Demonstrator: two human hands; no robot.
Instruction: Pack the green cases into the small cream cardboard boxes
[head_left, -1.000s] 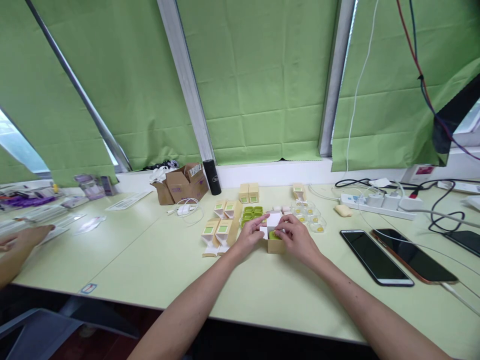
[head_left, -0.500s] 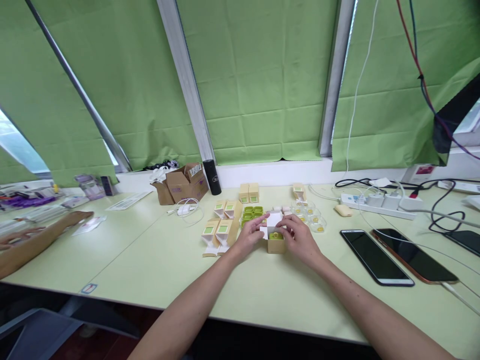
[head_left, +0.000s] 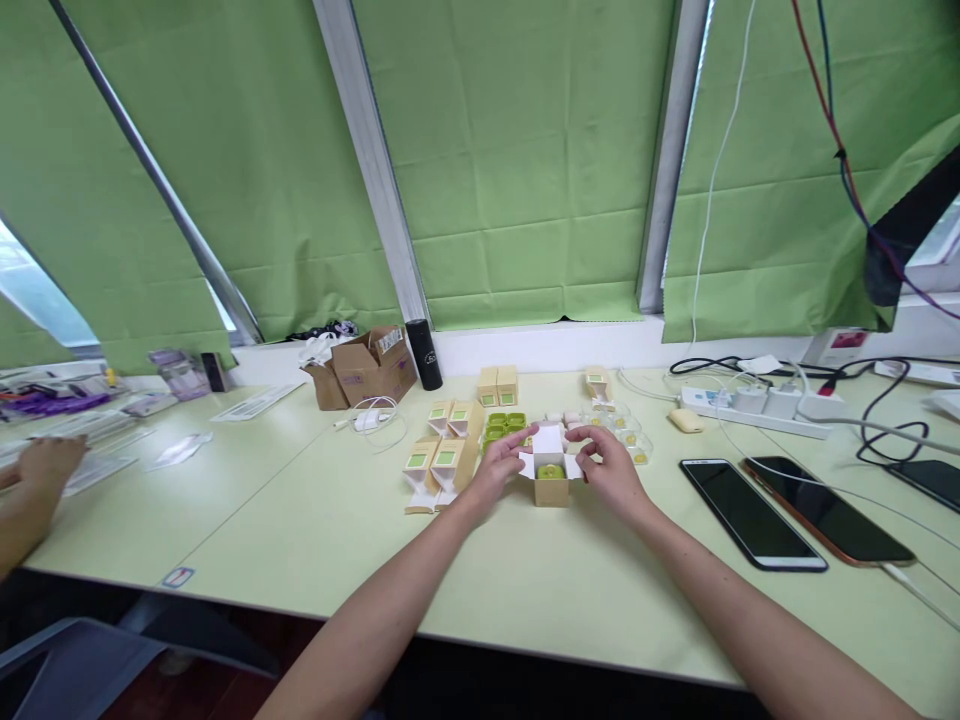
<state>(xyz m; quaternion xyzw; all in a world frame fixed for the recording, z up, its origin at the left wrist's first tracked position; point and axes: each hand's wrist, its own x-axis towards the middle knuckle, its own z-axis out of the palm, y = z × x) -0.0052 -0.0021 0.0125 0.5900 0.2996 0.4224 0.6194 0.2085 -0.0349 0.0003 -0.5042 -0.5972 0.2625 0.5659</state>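
A small kraft-coloured box (head_left: 552, 493) with a white inside stands upright on the table, its top flaps spread outward. Inside it sits a round green piece (head_left: 551, 471). My left hand (head_left: 495, 472) is at the left flap, its index finger stretched out and its thumb apart from it. On the other side, my right hand (head_left: 611, 473) has its fingertips by the right flap, thumb and index finger apart. Behind the box is a green tray with square cups (head_left: 498, 429), and clear plastic domes with yellow bits (head_left: 636, 447) lie behind my right hand.
Several opened kraft boxes (head_left: 433, 466) stand left of my hands, and two closed ones (head_left: 498, 386) at the back. Two phones (head_left: 754, 515) and a power strip (head_left: 757, 405) with cables lie right. A carton (head_left: 371, 368) stands back left; another person's hand (head_left: 51, 462) is far left.
My right hand has drawn back to the right, and the box's right flap now lies folded outward. My left hand has hardly moved. The other person's arm has shifted at far left.
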